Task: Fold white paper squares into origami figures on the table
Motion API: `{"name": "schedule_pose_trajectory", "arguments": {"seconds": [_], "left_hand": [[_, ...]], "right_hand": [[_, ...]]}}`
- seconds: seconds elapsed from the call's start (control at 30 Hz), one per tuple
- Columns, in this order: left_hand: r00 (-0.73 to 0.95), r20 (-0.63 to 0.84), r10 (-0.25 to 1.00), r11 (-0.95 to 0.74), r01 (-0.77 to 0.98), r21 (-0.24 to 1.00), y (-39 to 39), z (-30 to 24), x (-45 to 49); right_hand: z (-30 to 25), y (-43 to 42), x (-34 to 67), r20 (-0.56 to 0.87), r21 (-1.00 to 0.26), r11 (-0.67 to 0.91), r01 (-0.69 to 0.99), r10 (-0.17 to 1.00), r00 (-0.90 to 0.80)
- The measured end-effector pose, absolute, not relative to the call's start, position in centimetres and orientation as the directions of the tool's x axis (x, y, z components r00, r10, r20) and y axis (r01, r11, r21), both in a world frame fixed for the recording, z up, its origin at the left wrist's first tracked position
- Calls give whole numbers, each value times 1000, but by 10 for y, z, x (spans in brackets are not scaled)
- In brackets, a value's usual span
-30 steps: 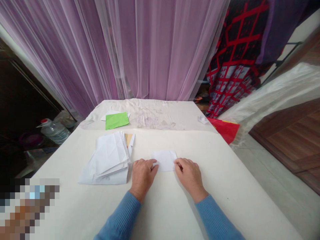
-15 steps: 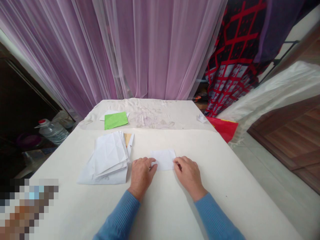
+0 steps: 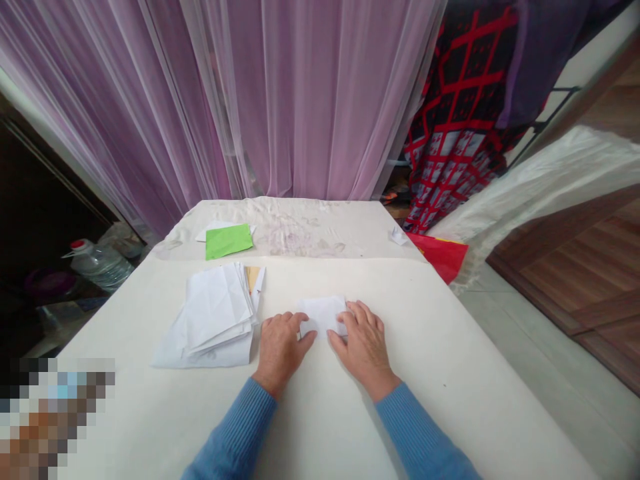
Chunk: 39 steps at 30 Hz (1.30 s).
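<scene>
A small white piece of paper, which looks folded, lies flat on the white-covered table between my hands. At its left edge, my left hand holds it with thumb and bent forefinger. My right hand grips the right side, its thumb at the near edge and its fingers bent over the paper and its far right corner. Just left of my left hand lies a pile of white papers, with a tan piece showing at its right.
A green paper lies on another white sheet at the far left of the table. A crumpled white scrap sits near the far right edge. Beyond stand purple curtains; a large water bottle is at left, a red bag at right.
My right hand has moved left and slightly away from me, from pinching the paper's right edge to lying over its right side. The view has shifted slightly. My left hand stays at the left edge.
</scene>
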<state>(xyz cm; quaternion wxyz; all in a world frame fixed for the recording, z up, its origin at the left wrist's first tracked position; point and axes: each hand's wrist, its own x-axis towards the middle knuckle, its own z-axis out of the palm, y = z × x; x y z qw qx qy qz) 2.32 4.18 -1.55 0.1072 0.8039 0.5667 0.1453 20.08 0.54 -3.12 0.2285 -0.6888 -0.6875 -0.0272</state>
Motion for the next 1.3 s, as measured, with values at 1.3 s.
{"name": "schedule_pose_trajectory", "arguments": {"seconds": [1.3], "left_hand": [[263,123,957,-282,942,184,38,-10,35]], "right_hand": [[-39,3,233,296,-377,-57,924,938,179]]}}
